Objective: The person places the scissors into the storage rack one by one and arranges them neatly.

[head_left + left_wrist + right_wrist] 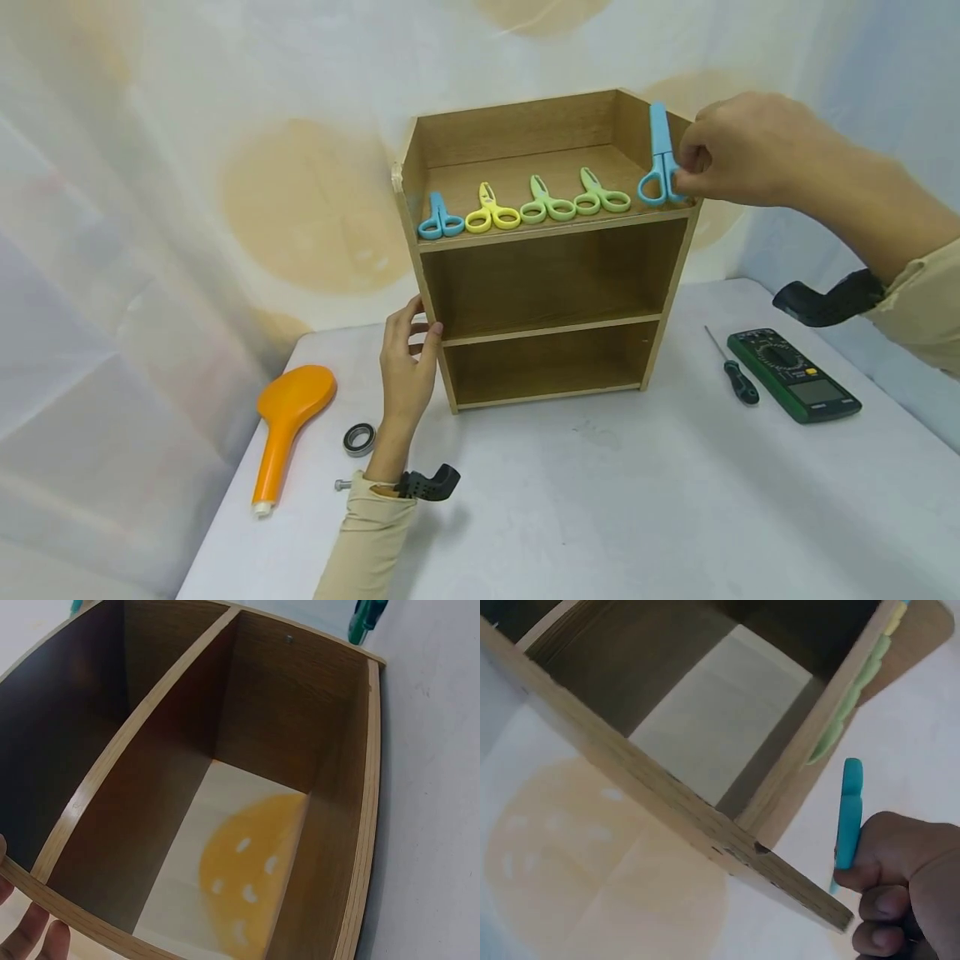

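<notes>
Blue scissors (pixel 660 158) stand blade-up at the right end of the wooden shelf's (pixel 555 329) top tier, and my right hand (pixel 750 150) pinches one of their handle loops. In the right wrist view the scissors (pixel 848 814) appear edge-on between thumb and fingers. Along that same tier lie small blue scissors (pixel 441 218), yellow scissors (pixel 491 210) and two pairs of green scissors (pixel 546 202), handles toward the front edge. My left hand (pixel 408 358) holds the shelf's left side panel; its fingertips show behind the panel in the left wrist view.
Left of the shelf lie an orange paddle-shaped object (pixel 288 417), a ring bearing (pixel 359 439) and a bolt (pixel 342 484). To the right are a screwdriver (pixel 738 379) and a green multimeter (pixel 795 375). Patterned cloth (pixel 315 208) hangs behind the white table (pixel 600 500).
</notes>
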